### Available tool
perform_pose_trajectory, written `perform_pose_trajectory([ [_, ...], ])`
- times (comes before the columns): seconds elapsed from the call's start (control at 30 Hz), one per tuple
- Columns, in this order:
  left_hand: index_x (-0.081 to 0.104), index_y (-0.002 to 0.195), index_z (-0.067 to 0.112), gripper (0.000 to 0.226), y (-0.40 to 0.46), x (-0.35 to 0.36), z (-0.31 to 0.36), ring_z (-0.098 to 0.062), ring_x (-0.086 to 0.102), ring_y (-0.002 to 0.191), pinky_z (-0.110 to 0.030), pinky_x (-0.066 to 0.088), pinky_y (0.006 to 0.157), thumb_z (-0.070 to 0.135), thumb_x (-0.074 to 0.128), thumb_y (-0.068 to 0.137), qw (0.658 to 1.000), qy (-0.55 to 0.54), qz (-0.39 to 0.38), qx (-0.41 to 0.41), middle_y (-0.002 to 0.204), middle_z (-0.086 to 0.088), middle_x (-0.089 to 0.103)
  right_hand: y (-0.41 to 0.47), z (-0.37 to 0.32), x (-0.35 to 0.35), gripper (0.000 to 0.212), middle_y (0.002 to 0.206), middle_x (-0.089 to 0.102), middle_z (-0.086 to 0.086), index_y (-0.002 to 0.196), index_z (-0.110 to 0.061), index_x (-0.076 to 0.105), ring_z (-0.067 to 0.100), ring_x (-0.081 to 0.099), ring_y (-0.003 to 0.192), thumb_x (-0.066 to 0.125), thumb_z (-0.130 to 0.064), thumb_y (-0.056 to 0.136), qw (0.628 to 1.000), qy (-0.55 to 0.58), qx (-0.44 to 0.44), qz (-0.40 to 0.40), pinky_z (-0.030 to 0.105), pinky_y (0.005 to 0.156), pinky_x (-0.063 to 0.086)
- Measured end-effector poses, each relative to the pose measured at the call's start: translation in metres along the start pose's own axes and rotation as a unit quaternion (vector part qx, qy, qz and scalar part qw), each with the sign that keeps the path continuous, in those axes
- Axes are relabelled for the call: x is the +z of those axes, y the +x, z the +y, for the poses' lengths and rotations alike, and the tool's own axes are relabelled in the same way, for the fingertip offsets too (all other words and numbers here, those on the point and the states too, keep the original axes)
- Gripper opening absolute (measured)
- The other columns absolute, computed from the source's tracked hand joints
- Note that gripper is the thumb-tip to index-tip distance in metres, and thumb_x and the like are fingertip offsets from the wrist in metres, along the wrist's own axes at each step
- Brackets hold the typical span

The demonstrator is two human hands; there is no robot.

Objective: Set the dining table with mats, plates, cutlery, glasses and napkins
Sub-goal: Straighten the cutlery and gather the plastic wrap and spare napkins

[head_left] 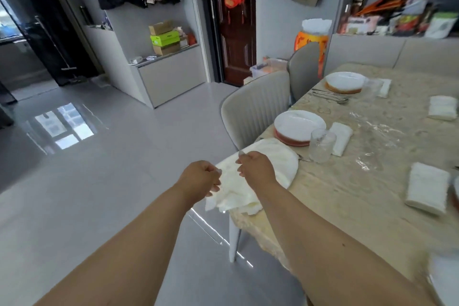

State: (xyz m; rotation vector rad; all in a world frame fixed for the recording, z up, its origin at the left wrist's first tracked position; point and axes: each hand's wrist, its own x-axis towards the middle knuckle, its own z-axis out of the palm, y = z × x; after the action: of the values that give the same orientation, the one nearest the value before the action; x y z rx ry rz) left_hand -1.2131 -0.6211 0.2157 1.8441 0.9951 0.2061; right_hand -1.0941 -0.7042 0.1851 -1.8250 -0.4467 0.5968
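Both hands pinch a white cloth (238,181) at the table's (347,206) near corner: the left hand (201,176) on its overhanging edge, the right hand (255,169) on top. Just beyond stand a glass (322,144), a folded napkin (341,138) and a plate (299,124) on a red mat (290,141). Farther along lie cutlery (330,95) and a second plate (344,80).

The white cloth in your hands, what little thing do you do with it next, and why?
Probably fold the white cloth into a napkin. Both the left hand and right hand pinch it, and it hangs crumpled over the table edge, unlike the folded napkin beside the glass.
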Motion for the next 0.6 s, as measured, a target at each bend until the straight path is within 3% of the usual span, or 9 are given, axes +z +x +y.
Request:
perform_pose_trajectory([
  [0.07, 0.063, 0.096, 0.005, 0.015, 0.026, -0.019, -0.002, -0.016, 0.065, 0.071, -0.028, 0.053, 0.067, 0.016, 0.053, 0.095, 1.000, 0.007, -0.022, 0.017, 0.083, -0.007, 0.068, 0.018, -0.004, 0.023, 0.030, 0.090, 0.068, 0.016, 0.082, -0.002, 0.063, 0.035, 0.063, 0.089, 0.051, -0.029, 0.091, 1.000, 0.011, 0.014, 0.024, 0.049, 0.091, 0.049],
  [0.2, 0.063, 0.097, 0.005, 0.016, 0.075, -0.035, -0.006, -0.019, 0.064, 0.075, -0.030, 0.053, 0.070, 0.017, 0.053, 0.095, 0.996, 0.013, -0.076, 0.032, 0.089, -0.010, 0.068, 0.048, -0.009, 0.048, 0.021, 0.095, 0.068, 0.016, 0.073, -0.015, 0.059, 0.037, 0.063, 0.095, 0.050, -0.029, 0.087, 0.995, 0.013, 0.061, 0.076, 0.049, 0.090, 0.050],
  [0.3, 0.062, 0.092, 0.003, 0.018, 0.118, -0.038, -0.008, -0.021, 0.059, 0.074, -0.030, 0.051, 0.069, 0.020, 0.057, 0.093, 0.991, 0.035, -0.115, 0.057, 0.088, -0.010, 0.064, 0.074, -0.007, 0.046, 0.025, 0.103, 0.067, 0.012, 0.098, -0.009, 0.065, 0.030, 0.062, 0.100, 0.045, -0.024, 0.094, 0.983, -0.033, 0.093, 0.152, 0.038, 0.088, 0.051],
  [0.37, 0.059, 0.093, 0.009, 0.016, 0.150, -0.032, -0.008, -0.022, 0.054, 0.076, -0.031, 0.047, 0.072, 0.025, 0.061, 0.091, 0.982, 0.080, -0.147, 0.088, 0.085, -0.006, 0.057, 0.097, 0.006, 0.040, 0.030, 0.104, 0.065, 0.012, 0.104, -0.006, 0.063, 0.030, 0.060, 0.101, 0.042, -0.025, 0.096, 0.967, -0.074, 0.128, 0.208, 0.034, 0.082, 0.047],
  [0.5, 0.047, 0.129, 0.012, 0.055, 0.206, -0.007, -0.008, -0.020, 0.056, 0.109, -0.034, 0.049, 0.092, 0.039, 0.068, 0.086, 0.963, 0.152, -0.193, 0.113, 0.118, 0.001, 0.053, 0.142, 0.034, 0.028, 0.041, 0.115, 0.061, 0.015, 0.112, -0.004, 0.059, 0.033, 0.057, 0.108, 0.040, -0.037, 0.097, 0.929, -0.097, 0.207, 0.291, 0.035, 0.086, 0.044],
  [0.6, 0.037, 0.140, 0.011, 0.077, 0.243, 0.020, -0.008, -0.023, 0.047, 0.124, -0.030, 0.045, 0.092, 0.048, 0.071, 0.081, 0.943, 0.215, -0.214, 0.138, 0.139, -0.005, 0.046, 0.162, 0.048, 0.019, 0.045, 0.123, 0.056, 0.016, 0.117, -0.003, 0.056, 0.033, 0.051, 0.117, 0.043, -0.040, 0.096, 0.895, -0.106, 0.248, 0.355, 0.036, 0.092, 0.040],
])
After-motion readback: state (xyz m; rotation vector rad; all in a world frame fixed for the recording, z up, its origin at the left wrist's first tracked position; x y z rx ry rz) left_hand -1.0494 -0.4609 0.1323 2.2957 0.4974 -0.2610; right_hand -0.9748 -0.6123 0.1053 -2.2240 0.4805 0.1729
